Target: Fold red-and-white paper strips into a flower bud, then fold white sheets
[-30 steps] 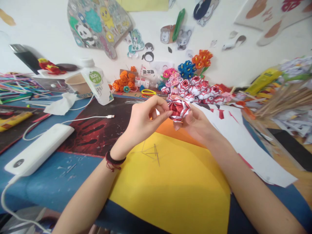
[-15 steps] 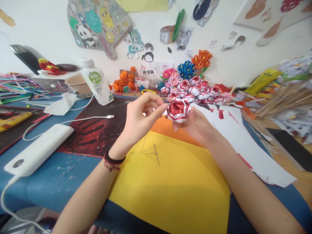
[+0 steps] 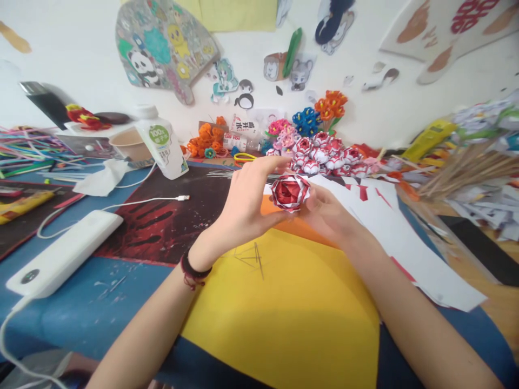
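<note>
A red and white folded paper flower [image 3: 290, 193] is held up between my two hands, its layered petals facing me. My right hand [image 3: 326, 208] grips it from the right side, with the fingers partly hidden behind it. My left hand [image 3: 253, 197] curves around its left side, thumb under the lower rim and fingers over the top. Below the hands lies a yellow sheet [image 3: 292, 302] with several thin wires [image 3: 256, 259] on it. An orange sheet [image 3: 320, 231] shows just beyond the yellow one.
A pile of similar paper flowers [image 3: 322, 151] sits against the wall. White paper strips [image 3: 421, 259] lie at right, near wooden sticks [image 3: 466, 167]. At left are a power bank [image 3: 67, 251] with a cable, a white bottle [image 3: 162, 143] and a dark mat [image 3: 162, 221].
My left hand has gone from pinching at the flower's left edge to spreading around it. The flower has shifted slightly left and down and tilted to face me more.
</note>
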{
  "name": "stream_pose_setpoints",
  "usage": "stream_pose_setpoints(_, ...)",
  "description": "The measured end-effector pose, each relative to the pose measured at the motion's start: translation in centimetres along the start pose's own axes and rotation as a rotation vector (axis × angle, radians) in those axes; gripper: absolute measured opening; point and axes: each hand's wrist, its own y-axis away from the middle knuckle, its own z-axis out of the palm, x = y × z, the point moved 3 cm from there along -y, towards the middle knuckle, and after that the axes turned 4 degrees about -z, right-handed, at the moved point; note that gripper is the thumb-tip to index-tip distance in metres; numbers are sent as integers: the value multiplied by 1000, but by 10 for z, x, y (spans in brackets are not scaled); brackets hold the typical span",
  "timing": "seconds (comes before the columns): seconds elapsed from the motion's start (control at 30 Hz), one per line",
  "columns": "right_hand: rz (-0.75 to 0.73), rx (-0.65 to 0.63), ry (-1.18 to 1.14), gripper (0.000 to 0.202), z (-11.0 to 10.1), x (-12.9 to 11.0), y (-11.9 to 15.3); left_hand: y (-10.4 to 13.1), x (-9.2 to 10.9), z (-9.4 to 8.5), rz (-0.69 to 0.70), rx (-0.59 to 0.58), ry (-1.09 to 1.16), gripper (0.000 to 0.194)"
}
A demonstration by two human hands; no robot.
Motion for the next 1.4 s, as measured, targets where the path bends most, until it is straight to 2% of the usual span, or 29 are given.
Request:
stream_pose_setpoints(0.23,-37,-49,-14,32,1,-1,-1,1,2,-1,-31,2,-102,79)
stream_pose_setpoints(0.5,-8,-91,-82,31,1,1,-2,3,3,0,-10,86,-252,64)
stream_pose_setpoints(0.63,51,-12,-92,32,2,1,-3,5,0,3,-25,72,-397,62)
stream_pose_setpoints(0.73,107,102,-50,32,-1,2,-3,6,-4,6,-38,54,-474,58)
stream_pose_setpoints(0.87,168,292,52,34,-11,4,-2,5,-13,4,-65,73,-495,52)
stream_pose_setpoints(1.03,325,414,172,29,-20,7,1,5,-32,1,-166,54,-494,54)
stream_pose_setpoints(1.13,353,436,261,29,-19,8,0,6,-44,1,-211,44,-510,54)
stream_pose_setpoints(1.4,256,403,453,29,-13,18,-6,13,-69,6,-357,-25,-563,63)
